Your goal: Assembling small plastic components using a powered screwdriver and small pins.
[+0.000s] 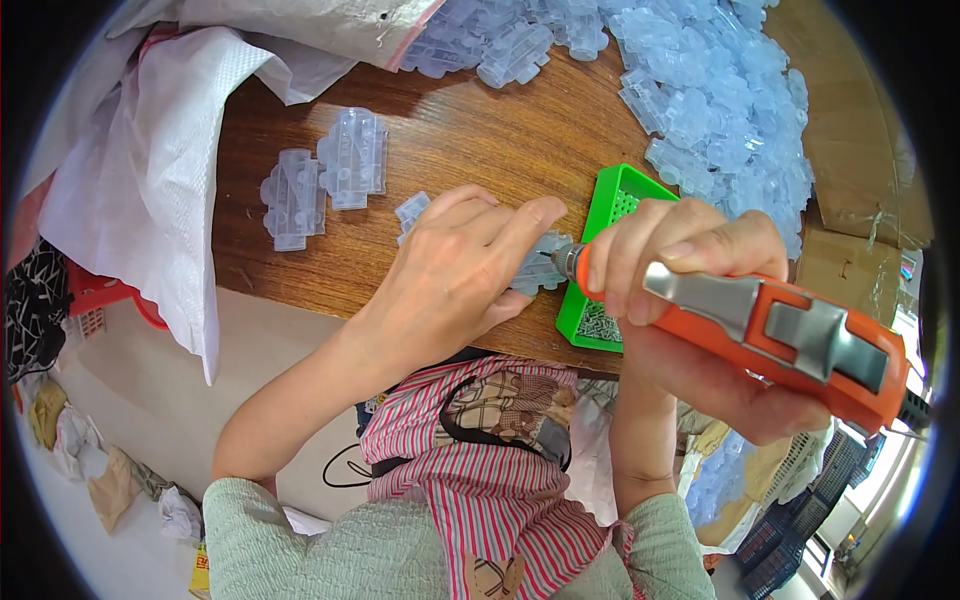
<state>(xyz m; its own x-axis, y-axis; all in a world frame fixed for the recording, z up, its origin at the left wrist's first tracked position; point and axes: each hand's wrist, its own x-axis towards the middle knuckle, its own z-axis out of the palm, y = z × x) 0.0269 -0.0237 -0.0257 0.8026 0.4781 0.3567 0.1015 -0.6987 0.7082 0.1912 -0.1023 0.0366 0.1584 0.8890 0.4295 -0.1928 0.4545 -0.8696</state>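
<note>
My right hand (690, 245) is wrapped round an orange electric screwdriver (780, 335) with a metal lever along its body. The tool's tip points left, at a clear bluish plastic piece (540, 268) near the table's front edge. My left hand (450, 262) steadies that piece, thumb and fingers closed on its left side and covering much of it. Another bit of clear plastic (410, 212) shows past the left knuckles; whether it is the same piece is hidden. Just right of the piece stands a green tray (572, 318) with small screws (598, 326) in its near end.
Two clear plastic pieces (354, 160) lie on the wooden table (460, 120) to the left. A large heap of similar pieces (710, 100) covers the far right, against cardboard (850, 140). A white woven sack (150, 170) drapes over the left edge.
</note>
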